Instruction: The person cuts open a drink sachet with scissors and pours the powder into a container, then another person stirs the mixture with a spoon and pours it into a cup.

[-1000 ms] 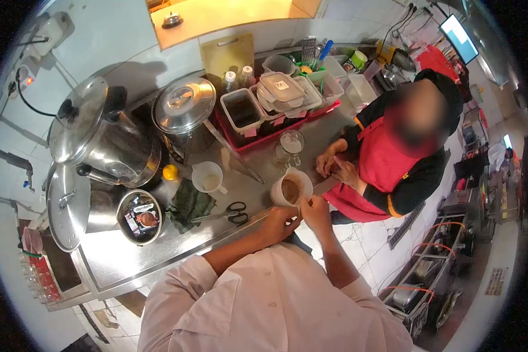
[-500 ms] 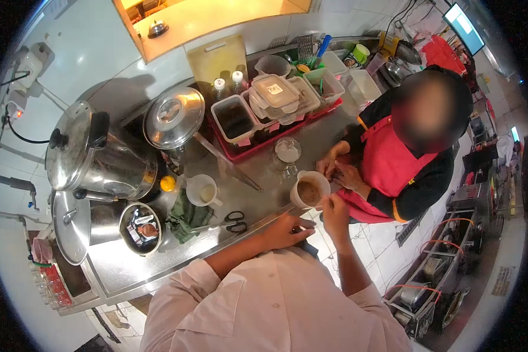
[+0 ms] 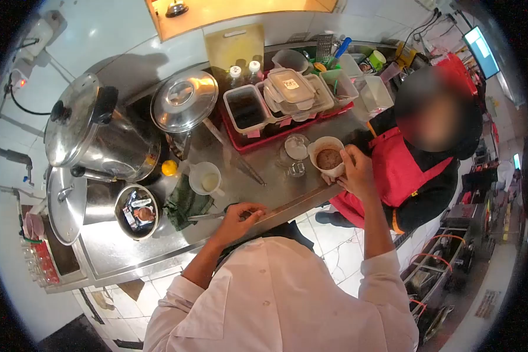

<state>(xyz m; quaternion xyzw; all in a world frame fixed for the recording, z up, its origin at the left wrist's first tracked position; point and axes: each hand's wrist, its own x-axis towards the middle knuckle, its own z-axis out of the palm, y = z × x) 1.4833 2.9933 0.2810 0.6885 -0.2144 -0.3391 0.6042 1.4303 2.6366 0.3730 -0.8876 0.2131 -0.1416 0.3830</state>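
Note:
A white plastic cup (image 3: pixel 328 157) with brown contents is held by my right hand (image 3: pixel 358 171) near the right end of the steel counter. The cup is slightly tilted, and a co-worker's fingers show just below it. Over the counter's front edge is my left hand (image 3: pixel 242 220), its fingers curled and partly spread with nothing between them. It covers most of the black-handled scissors, whose blades (image 3: pixel 206 216) lie beside a dark green cloth (image 3: pixel 188 202). A glass mug (image 3: pixel 295 154) stands left of the cup, and a second white cup (image 3: pixel 206 178) is beside the cloth.
The co-worker (image 3: pixel 416 170) in a red apron stands at the right. Large steel pots (image 3: pixel 117 141) occupy the counter's left, near a yellow fruit (image 3: pixel 169 168) and a bowl of packets (image 3: pixel 136 212). Lidded containers sit in a red tray (image 3: pixel 240 146) at the back.
My right hand and the cup have moved right and up towards the co-worker. My left hand has moved left, over the scissors. The co-worker's head has tilted down, and the camera view has shifted.

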